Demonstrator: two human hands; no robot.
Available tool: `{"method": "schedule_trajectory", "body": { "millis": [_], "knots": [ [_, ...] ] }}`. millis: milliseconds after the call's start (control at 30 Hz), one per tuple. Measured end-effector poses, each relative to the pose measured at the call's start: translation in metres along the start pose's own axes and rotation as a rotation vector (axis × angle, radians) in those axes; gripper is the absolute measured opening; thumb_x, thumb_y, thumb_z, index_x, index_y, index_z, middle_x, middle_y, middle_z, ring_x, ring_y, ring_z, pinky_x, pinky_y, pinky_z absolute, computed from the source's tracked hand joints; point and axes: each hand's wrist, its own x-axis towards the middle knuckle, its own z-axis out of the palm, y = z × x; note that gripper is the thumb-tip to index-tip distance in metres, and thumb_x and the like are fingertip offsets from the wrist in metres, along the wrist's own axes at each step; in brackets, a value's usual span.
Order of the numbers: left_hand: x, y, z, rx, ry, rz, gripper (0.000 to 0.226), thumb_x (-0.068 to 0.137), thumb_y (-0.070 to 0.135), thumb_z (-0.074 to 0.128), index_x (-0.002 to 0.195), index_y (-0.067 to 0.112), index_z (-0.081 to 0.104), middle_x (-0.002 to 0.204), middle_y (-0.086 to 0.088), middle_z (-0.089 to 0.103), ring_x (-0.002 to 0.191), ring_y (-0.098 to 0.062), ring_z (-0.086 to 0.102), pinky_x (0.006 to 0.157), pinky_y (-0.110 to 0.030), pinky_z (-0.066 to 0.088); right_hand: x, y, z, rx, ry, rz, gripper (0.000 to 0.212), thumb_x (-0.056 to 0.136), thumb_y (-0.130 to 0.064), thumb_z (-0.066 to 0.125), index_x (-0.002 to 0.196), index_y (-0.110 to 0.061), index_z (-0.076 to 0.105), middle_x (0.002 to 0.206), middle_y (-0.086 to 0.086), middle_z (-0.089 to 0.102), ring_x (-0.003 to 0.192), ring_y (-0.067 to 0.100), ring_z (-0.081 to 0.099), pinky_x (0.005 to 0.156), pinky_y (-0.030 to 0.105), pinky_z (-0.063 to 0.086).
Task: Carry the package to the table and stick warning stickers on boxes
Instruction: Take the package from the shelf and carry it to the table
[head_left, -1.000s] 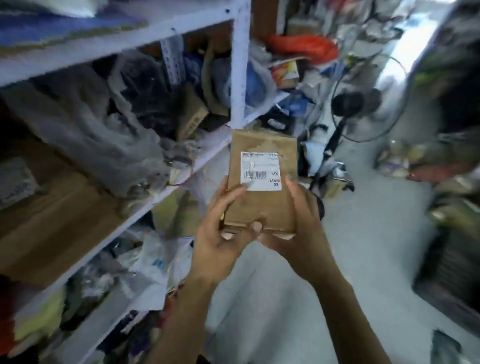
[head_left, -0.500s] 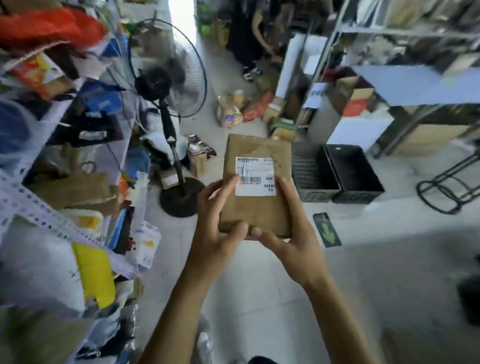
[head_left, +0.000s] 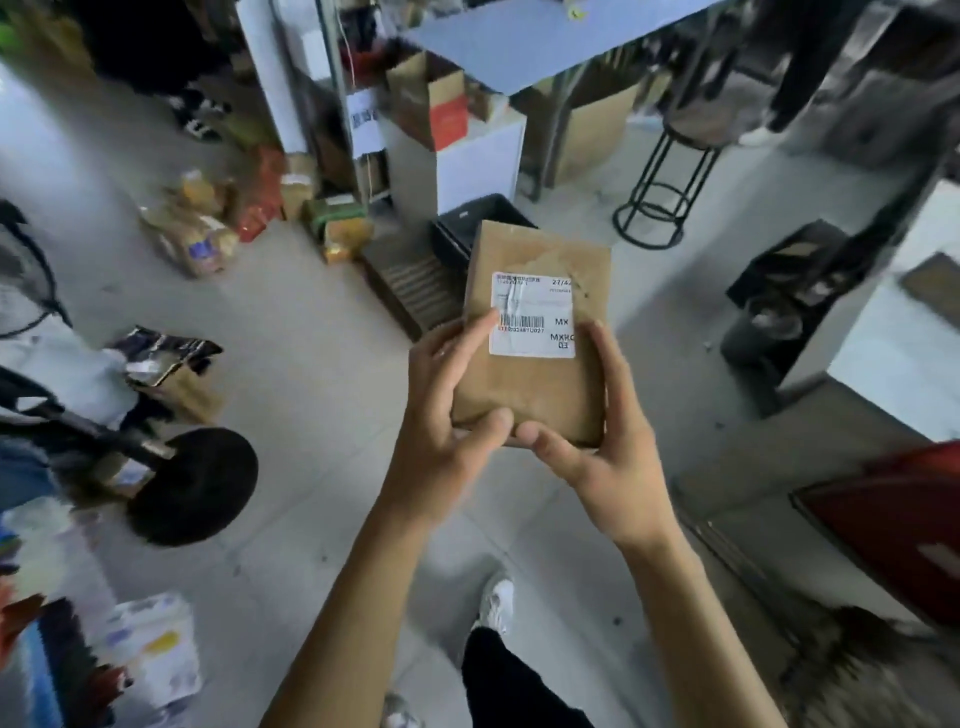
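Package (head_left: 535, 332), a flat brown parcel with a white label (head_left: 532, 314), is held out at chest height over the floor (head_left: 311, 364), the left hand (head_left: 447, 415) and right hand (head_left: 602, 441) each clasping a lower corner. With floor clutter and a black stool (head_left: 670, 192) nearby, a stumble could jolt it loose.

A cluttered stockroom or parcel warehouse: a bare concrete floor (head_left: 311, 364) strewn with packaged goods (head_left: 202, 234), open cardboard boxes (head_left: 431, 98) stacked by metal shelving (head_left: 332, 78), black plastic crates (head_left: 467, 228), and a labelled brown package (head_left: 535, 374) in hand.
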Motion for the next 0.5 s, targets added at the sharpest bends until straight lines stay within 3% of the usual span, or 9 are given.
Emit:
{"method": "schedule_trajectory", "body": {
  "millis": [167,300,433,500],
  "knots": [
    [0.070,-0.011,0.047,0.044,-0.068,0.007,0.070,0.077,0.003,0.056,0.141,0.030,0.047,0.142,0.000,0.036,0.138,-0.005,0.039,0.105,-0.032,0.050,0.055,0.024,-0.047,-0.040,0.078,-0.009,0.100,0.073,-0.042,0.082,0.154,-0.023,0.027,0.161,-0.003,0.033,0.148,0.006,0.030,0.119,0.041,0.033],
    [0.121,-0.015,0.078,0.004,-0.099,0.008,0.069,0.079,0.005,0.057,0.142,0.031,0.048,0.143,0.002,0.035,0.140,-0.011,0.037,0.098,-0.047,0.055,0.099,0.037,-0.078,-0.024,0.103,-0.011,0.100,0.073,-0.042,0.083,0.154,-0.024,0.027,0.161,-0.004,0.032,0.148,0.005,0.029,0.120,0.042,0.032],
    [0.177,-0.019,0.107,0.031,-0.134,0.029,0.069,0.077,0.004,0.056,0.140,0.030,0.048,0.143,0.002,0.038,0.139,-0.008,0.039,0.102,-0.045,0.052,0.141,0.049,-0.102,0.001,0.175,0.026,0.103,0.073,-0.041,0.083,0.155,-0.026,0.023,0.158,-0.010,0.036,0.144,0.001,0.035,0.117,0.038,0.038],
    [0.207,-0.022,0.125,0.046,-0.159,0.040,0.070,0.076,-0.001,0.054,0.141,0.024,0.048,0.144,-0.002,0.039,0.138,-0.003,0.038,0.105,-0.029,0.048,0.166,0.056,-0.114,0.021,0.212,0.049,0.106,0.072,-0.039,0.083,0.155,-0.029,0.018,0.153,-0.016,0.040,0.139,-0.005,0.040,0.113,0.030,0.041]
  ]
}}
